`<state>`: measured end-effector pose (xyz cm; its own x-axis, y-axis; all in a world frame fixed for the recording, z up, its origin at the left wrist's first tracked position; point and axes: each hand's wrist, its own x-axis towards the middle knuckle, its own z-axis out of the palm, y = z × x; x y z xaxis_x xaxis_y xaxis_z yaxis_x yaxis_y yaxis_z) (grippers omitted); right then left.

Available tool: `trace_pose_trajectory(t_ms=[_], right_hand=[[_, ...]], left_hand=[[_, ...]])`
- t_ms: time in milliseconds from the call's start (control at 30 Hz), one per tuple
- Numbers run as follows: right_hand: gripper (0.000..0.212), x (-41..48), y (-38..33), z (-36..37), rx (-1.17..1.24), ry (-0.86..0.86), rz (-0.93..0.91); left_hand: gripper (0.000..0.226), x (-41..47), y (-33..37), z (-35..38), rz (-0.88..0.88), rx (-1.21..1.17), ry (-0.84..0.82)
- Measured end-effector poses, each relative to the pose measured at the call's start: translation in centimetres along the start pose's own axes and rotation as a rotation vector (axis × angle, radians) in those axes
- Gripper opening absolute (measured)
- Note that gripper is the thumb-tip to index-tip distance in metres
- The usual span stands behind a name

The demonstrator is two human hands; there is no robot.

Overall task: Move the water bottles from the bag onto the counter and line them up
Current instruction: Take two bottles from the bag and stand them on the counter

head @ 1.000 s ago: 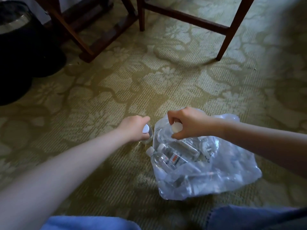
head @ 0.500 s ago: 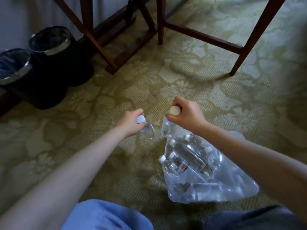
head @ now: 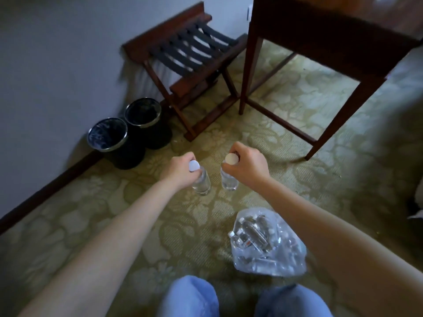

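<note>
- Head view: a green floral carpet (head: 114, 225) runs up to a pale wall (head: 57, 53).
- Two black bins (head: 107, 133) stand side by side at the wall, with a wooden rack (head: 190, 49) just past them.
- A dark table (head: 332, 30) stands at the upper right.
- My left hand (head: 180, 172) has its fingers curled tight round the neck of the left bottle (head: 202, 184), just under its white cap (head: 194, 166).
- My right hand (head: 247, 165) pinches the right bottle (head: 229, 181) the same way at its top.
- Both bottles hang upright, near each other but apart, above the carpet between the bins and the table.
- I cannot tell whether their bases touch the carpet.
- The clear bag (head: 270, 245) lies on the carpet under my right forearm, with more bottles lying inside it.
- My jeans (head: 190, 296) show at the bottom edge.
</note>
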<state>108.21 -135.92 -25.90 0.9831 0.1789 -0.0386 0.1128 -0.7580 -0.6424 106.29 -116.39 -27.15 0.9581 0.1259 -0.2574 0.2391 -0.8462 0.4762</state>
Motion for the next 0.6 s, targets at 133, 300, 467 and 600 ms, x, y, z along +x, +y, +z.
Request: trace_pose_trajectory(t_ms=[133,300,467,600], right_hand=[[0.026,-1.4,-8.3,-5.8,-0.026,-0.026,-0.011],[0.025,-3.9,-17.9,-10.9,-0.018,-0.026,-0.054],[0.022,-6.2,-24.2,-11.6,0.046,-0.058,-0.159],[0.023,-8.3,-29.8,-9.7,0.087,-0.159,-0.305]], left_hand=[[0.020,-4.2,3.4,-10.1,-0.002,0.010,0.027],[0.023,-10.0,5.3,-21.0,0.010,0.016,0.088],[0.021,-16.1,3.9,-26.2,-0.078,-0.003,0.185],[0.023,-22.6,0.6,-29.3,-0.228,-0.043,0.339]])
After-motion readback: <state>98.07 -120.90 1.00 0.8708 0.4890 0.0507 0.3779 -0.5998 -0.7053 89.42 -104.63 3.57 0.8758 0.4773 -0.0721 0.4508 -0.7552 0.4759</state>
